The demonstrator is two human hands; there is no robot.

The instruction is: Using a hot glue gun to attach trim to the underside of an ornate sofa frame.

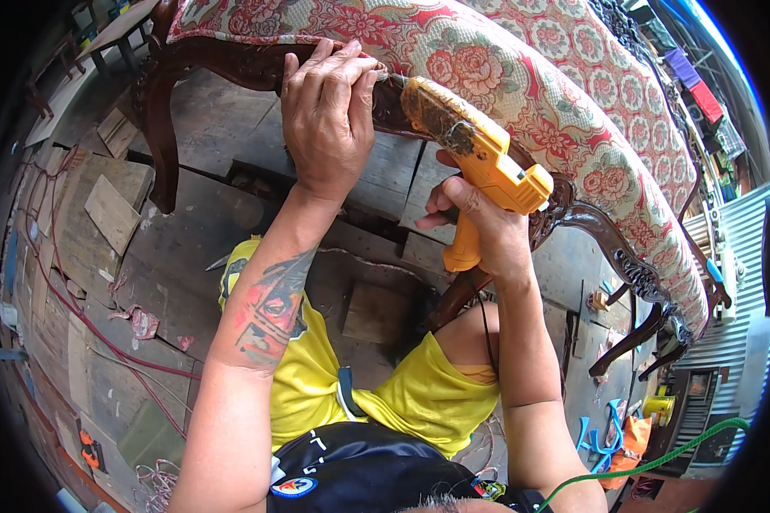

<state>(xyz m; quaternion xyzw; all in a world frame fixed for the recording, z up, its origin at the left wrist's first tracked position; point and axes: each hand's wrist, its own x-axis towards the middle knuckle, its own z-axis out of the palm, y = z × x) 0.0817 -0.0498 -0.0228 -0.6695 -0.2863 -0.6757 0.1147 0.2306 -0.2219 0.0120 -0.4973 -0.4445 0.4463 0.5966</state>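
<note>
Evidently, left fingers (340, 79), bunched at upholstery edge (248, 38), pinch unclear, risk burns if right fingers (464, 197), gripping adjacent glue gun (488, 169), slip.

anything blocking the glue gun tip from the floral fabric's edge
Nothing visible: the right hand holds the glue gun with its tip close to the edge of the floral fabric, the left hand just beside it.

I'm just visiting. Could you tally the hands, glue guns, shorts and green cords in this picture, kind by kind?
Hands: 2 (left hand, right hand)
Glue guns: 1 (orange-yellow glue gun)
Shorts: 1 pair (yellow shorts)
Green cords: 1 (green cord)
Total: 5
</note>
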